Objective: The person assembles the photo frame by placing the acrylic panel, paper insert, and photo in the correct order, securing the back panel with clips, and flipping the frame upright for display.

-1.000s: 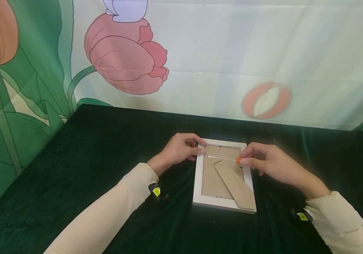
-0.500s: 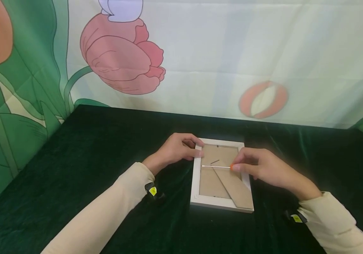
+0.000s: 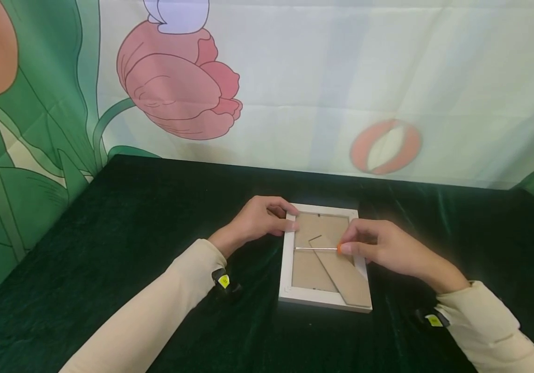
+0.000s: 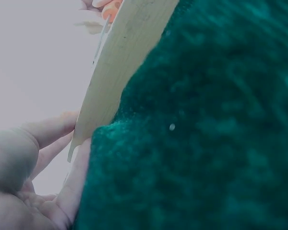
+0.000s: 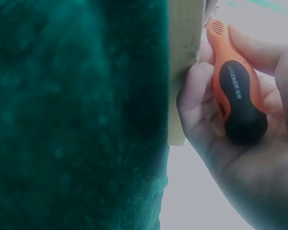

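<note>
A photo frame point(image 3: 286, 269) with a white border lies back side up on the dark green cloth. Its beige backing board point(image 3: 305, 272) carries a slanted stand flap point(image 3: 341, 272). My left hand point(image 3: 258, 217) grips the frame's upper left edge, thumb on the border and a finger at its side. My right hand point(image 3: 383, 243) holds a screwdriver by its orange and black handle point(image 5: 240, 91), reaching in over the right border. The thin metal shaft point(image 3: 315, 248) lies across the board and over the flap's upper end. Its tip is at the inner edge of the left border.
Dark green velvet cloth point(image 3: 178, 207) covers the table around the frame. Behind it hangs a pale curtain point(image 3: 304, 93) printed with large flowers. Small dark metal tabs point(image 3: 319, 215) show at the frame's inner edges.
My right hand has brought the screwdriver down the board and leftward, so the tip has gone from the upper board to the left inner edge. The left hand keeps its hold.
</note>
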Motion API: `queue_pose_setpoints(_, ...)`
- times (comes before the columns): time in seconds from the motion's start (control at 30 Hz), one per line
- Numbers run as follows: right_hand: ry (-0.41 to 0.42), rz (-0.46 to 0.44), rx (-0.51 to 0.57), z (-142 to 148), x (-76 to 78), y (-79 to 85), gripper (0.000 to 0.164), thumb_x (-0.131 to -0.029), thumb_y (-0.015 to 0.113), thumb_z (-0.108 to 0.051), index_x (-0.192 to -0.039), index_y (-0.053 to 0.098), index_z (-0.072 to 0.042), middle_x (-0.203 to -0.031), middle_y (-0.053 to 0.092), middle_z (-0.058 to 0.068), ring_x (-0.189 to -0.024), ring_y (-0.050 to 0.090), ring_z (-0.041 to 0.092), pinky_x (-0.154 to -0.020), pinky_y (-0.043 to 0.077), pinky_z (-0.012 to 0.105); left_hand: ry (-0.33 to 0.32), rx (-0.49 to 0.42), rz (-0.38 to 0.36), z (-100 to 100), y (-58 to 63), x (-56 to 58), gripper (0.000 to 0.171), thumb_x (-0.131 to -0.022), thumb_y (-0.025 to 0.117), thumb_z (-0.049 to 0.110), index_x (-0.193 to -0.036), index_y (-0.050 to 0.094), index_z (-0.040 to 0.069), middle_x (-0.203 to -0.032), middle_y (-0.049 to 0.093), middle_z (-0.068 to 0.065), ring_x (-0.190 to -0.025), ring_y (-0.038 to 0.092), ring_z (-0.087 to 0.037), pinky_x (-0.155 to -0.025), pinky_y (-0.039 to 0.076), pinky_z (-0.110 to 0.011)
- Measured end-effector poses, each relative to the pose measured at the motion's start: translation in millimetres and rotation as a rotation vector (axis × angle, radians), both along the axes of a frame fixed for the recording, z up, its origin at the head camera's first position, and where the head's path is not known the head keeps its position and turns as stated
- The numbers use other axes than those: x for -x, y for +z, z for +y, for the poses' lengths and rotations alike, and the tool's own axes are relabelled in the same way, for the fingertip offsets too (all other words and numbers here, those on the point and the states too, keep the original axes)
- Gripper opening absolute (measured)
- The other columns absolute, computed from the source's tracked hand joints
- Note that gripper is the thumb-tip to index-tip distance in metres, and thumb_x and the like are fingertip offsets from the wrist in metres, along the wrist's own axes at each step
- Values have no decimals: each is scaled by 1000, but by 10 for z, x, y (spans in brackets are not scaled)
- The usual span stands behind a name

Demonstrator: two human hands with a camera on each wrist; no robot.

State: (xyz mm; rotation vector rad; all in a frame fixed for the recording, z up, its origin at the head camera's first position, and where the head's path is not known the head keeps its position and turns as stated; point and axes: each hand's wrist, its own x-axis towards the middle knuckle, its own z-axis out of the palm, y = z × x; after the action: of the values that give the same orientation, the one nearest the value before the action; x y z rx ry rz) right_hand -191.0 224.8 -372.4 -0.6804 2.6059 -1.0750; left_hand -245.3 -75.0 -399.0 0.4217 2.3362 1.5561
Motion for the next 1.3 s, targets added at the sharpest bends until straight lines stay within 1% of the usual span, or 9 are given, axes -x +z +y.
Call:
queue_pose_setpoints(0.33,11,36,-34,-30,-16,15,13,-99,78,-33,-102,73,-23,-99,69,-6,-96,65,19,-79,58,39,1,1,-2,-3,5,-11,33,-91,87,20,-122,78,13,-108,69,-10,-94,72,-27,-86,63,-32)
queue_pose_setpoints(0.57,27,71,-48,-26,-16,8,11,-99,79,-32,-101,73,-23,-97,70,-9,-96,65,16,-88,57,40,-2,0,0,3,17,-10,32,-91,87,20,-122,78,14,-108,69,-10,-93,72,-27,-86,63,-32)
queue_pose_setpoints(0.8,45,74,-58,-19,-11,11,10,-99,78,-31,-101,73,-23,-95,70,-9,-93,64,17,-82,55,39,-1,0,-6,-1,8,-4,33,-91,87,20,-122,78,14,-108,69,-10,-94,72,-27,-86,63,-32)
queue_pose_setpoints(1.0,41,63,-60,-22,-7,10,11,-99,78,-32,-102,73,-22,-96,70,-8,-95,64,18,-82,54,39,-2,-4,-5,-4,11,-9,32,-91,87,20,-121,78,14,-108,69,-10,-95,72,-27,-85,63,-32)
queue_pose_setpoints(1.17,47,66,-66,-29,-9,24,9,-99,79,-29,-101,73,-23,-96,69,-8,-95,64,18,-82,54,39,-2,-3,-5,-1,5,-6,33,-91,88,20,-121,78,14,-108,69,-10,-95,72,-27,-85,63,-32)
queue_pose_setpoints(1.3,67,78,-71,-42,-9,41,7,-98,80,-24,-99,73,-23,-94,69,-9,-93,64,18,-81,55,38,0,1,0,0,4,-2,32,-91,88,20,-121,78,14,-108,68,-10,-94,72,-27,-85,63,-32)
